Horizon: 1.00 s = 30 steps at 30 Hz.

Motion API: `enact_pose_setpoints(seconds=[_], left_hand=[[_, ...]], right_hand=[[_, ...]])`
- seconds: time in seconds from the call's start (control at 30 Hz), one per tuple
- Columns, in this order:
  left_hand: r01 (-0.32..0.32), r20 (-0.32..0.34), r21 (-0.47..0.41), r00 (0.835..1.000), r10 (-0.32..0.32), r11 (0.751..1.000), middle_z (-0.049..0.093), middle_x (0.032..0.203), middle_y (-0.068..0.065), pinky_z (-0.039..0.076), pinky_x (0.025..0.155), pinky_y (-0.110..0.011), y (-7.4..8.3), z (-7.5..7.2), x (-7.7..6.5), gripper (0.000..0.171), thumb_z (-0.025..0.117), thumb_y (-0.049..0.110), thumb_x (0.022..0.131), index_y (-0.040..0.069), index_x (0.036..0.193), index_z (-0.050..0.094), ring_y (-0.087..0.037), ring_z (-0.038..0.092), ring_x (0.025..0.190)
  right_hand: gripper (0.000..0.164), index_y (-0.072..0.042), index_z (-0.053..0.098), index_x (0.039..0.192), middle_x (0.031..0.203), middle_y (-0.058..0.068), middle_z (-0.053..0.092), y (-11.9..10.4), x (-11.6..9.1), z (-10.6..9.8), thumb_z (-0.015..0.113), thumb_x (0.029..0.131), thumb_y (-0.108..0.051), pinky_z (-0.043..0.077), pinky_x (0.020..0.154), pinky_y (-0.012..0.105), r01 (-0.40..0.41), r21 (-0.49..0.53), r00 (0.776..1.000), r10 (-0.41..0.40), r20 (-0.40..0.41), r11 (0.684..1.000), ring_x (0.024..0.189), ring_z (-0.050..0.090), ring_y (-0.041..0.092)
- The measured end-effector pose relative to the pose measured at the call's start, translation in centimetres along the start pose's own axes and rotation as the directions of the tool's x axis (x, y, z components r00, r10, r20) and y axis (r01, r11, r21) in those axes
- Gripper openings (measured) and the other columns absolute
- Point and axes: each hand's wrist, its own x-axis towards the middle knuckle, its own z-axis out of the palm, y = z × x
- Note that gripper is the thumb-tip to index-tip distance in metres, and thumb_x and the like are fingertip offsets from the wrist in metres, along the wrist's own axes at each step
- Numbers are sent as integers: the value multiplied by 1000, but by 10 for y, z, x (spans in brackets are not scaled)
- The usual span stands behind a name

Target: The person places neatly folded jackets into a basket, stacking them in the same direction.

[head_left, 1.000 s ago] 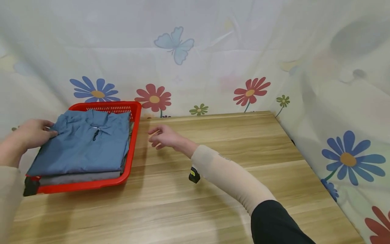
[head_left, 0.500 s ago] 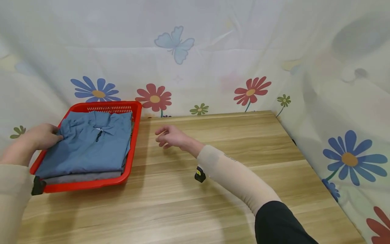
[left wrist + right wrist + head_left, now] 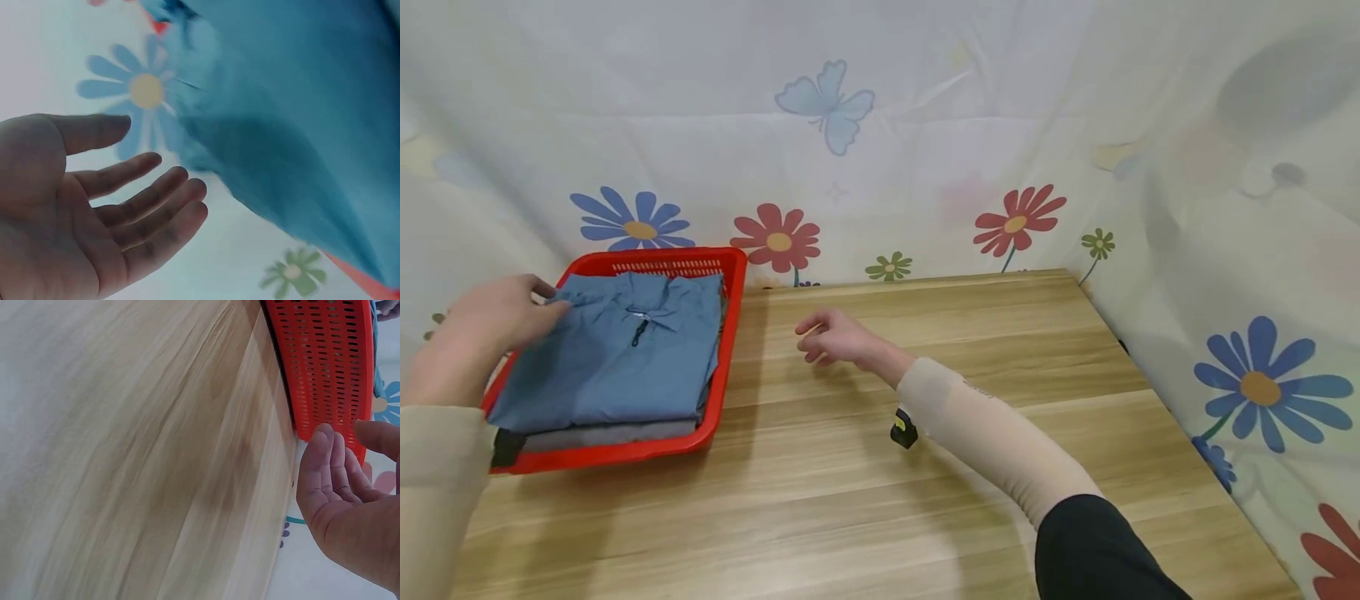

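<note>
A folded blue shirt (image 3: 617, 358) with a collar and a short dark zip pull lies on top in the red plastic basket (image 3: 718, 400). Under it shows the edge of a grey folded cloth (image 3: 610, 435). My left hand (image 3: 493, 325) is over the basket's left side, fingers relaxed and apart from the shirt; the left wrist view shows the open palm (image 3: 94, 206) beside the blue fabric (image 3: 281, 112). To the right of the basket, my right hand (image 3: 835, 337) hovers above the table with loosely bent fingers and nothing in them.
The wooden table (image 3: 850, 517) runs back to a white curtain (image 3: 925, 150) printed with flowers and a butterfly. The curtain also flanks the table on the right. A small black wrist-worn device (image 3: 904, 429) hangs below the right sleeve.
My left hand has let go of the shirt's left edge and lifted a little, moving right. The shirt's left edge has come inward, baring the basket's left rim. My right hand has drifted slightly right.
</note>
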Motion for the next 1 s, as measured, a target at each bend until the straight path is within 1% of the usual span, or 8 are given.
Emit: enact_pose_setpoints(seconds=[0.1, 0.2, 0.27, 0.4, 0.53, 0.63, 0.8, 1.0], left_hand=[[-98, 1, -18, 995, 98, 995, 44, 121, -45, 54, 76, -62, 18, 0, -6, 60, 63, 25, 100, -21, 131, 39, -60, 46, 106], [-212, 14, -43, 977, 212, 976, 49, 121, -43, 55, 75, -61, 42, 4, -13, 59, 65, 28, 100, -18, 131, 44, -58, 49, 107], [-264, 39, -57, 963, 266, 963, 55, 116, -38, 56, 73, -57, 60, 9, -17, 54, 66, 29, 100, -15, 126, 49, -52, 53, 102], [-306, 107, -70, 944, 312, 950, 61, 95, -22, 54, 64, -42, 91, 21, -26, 45, 69, 34, 98, -7, 113, 56, -36, 57, 86], [-318, 184, -60, 928, 323, 946, 57, 77, -9, 47, 59, -34, 112, 32, -33, 41, 72, 40, 95, 1, 101, 60, -24, 54, 72], [-335, 240, -62, 909, 340, 940, 55, 70, -6, 43, 58, -33, 120, 40, -35, 38, 74, 40, 93, 5, 94, 61, -21, 53, 66], [-377, 292, -80, 876, 383, 923, 56, 70, -4, 41, 58, -33, 122, 50, -31, 28, 77, 30, 92, 6, 89, 62, -21, 51, 66], [-397, 311, -70, 863, 398, 915, 56, 77, -5, 43, 60, -33, 119, 53, -27, 17, 74, 18, 93, 6, 91, 63, -23, 52, 73]], right_hand=[[29, 4, 58, 128, 125, 29, 63, 2, -1, -2, 61, 101, -4, 51, 97, 56, -12, 1, 1000, 12, 4, 1000, 100, 67, 36], [29, 4, 58, 128, 125, 29, 62, 4, -4, -4, 61, 101, -4, 52, 97, 56, -26, -2, 1000, 26, 1, 1000, 100, 67, 35], [29, 4, 58, 129, 125, 28, 62, 5, -5, -6, 61, 101, -5, 52, 97, 55, -26, -11, 1000, 26, -2, 1000, 100, 67, 35], [30, 5, 58, 130, 125, 28, 63, 6, -8, -8, 61, 101, -5, 52, 96, 55, -18, -31, 1000, 18, 1, 999, 102, 67, 36], [31, 5, 58, 130, 127, 29, 62, 5, -9, -9, 61, 101, -6, 52, 96, 56, -20, -42, 1000, 20, 6, 999, 104, 67, 39], [32, 6, 57, 132, 127, 30, 61, 6, -10, -9, 60, 102, -6, 52, 96, 56, -21, -47, 1000, 21, 10, 999, 102, 67, 38], [34, 8, 55, 133, 128, 31, 60, 6, -11, -10, 60, 102, -6, 53, 96, 56, -25, -35, 1000, 25, 13, 999, 100, 66, 36], [36, 9, 54, 134, 128, 31, 60, 6, -11, -10, 61, 102, -7, 55, 94, 52, -28, -38, 1000, 29, 13, 999, 101, 67, 35]])
